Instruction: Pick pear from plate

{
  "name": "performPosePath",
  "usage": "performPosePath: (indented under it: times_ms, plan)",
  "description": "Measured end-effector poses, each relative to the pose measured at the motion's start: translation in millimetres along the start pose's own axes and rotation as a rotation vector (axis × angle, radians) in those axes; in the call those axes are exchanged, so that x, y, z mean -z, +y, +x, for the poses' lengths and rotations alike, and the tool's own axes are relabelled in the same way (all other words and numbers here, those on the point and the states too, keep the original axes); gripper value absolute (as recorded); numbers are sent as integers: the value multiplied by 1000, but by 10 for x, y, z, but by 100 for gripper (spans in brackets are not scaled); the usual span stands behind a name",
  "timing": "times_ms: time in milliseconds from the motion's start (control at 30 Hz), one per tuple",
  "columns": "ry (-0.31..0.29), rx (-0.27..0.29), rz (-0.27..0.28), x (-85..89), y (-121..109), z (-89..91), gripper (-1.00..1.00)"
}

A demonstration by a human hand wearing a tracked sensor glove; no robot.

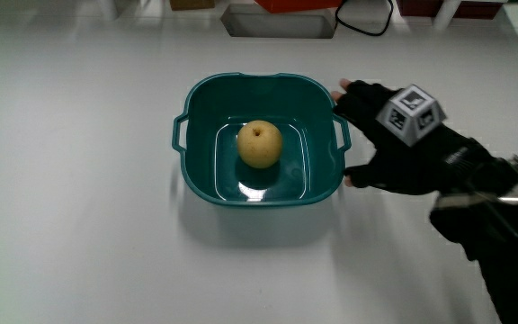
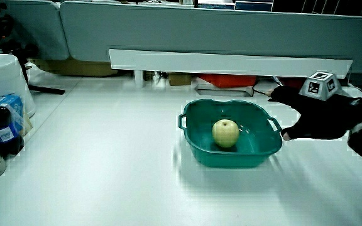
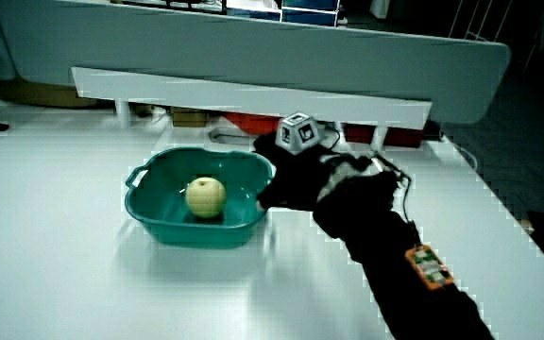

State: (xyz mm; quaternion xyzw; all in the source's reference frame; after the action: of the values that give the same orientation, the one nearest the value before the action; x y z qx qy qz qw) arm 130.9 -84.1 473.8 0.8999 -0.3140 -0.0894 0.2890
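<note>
A yellow pear (image 1: 259, 144) lies in the middle of a teal basin-like plate (image 1: 201, 103) with two small handles; it also shows in both side views, pear (image 2: 225, 133) in plate (image 2: 197, 113) and pear (image 3: 205, 197) in plate (image 3: 151, 212). The gloved hand (image 1: 380, 135) hovers beside the plate's rim, at one handle, with fingers spread and holding nothing. It carries a patterned cube (image 1: 411, 114) on its back. The hand (image 2: 307, 113) stays outside the plate and apart from the pear, as the hand (image 3: 286, 179) also shows.
A low white partition (image 2: 231, 61) runs along the table's edge farther from the person than the plate. A white bucket (image 2: 2, 78) and dark bottles (image 2: 2, 129) stand at the table's edge in a side view. A black cable (image 1: 362, 22) lies near the partition.
</note>
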Motion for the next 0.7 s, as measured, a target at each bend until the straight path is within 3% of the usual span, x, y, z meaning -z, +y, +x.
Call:
performPosePath:
  times_ms: [33, 100, 133, 167, 200, 267, 333, 500, 533, 700]
  plan:
    - [-4, 54, 48, -34, 37, -29, 0]
    - [-18, -11, -49, 8, 185, -94, 0]
    - [-23, 29, 38, -87, 181, -147, 0]
    - [-15, -17, -35, -29, 276, -162, 0]
    - [-1, -33, 8, -155, 245, -231, 0]
    - [16, -66, -17, -204, 292, -295, 0]
    - [12, -70, -41, -145, 407, -336, 0]
    - [-20, -68, -24, -190, 554, -515, 0]
    - [-4, -99, -46, -196, 581, -535, 0]
    - [12, -89, -60, -208, 688, -556, 0]
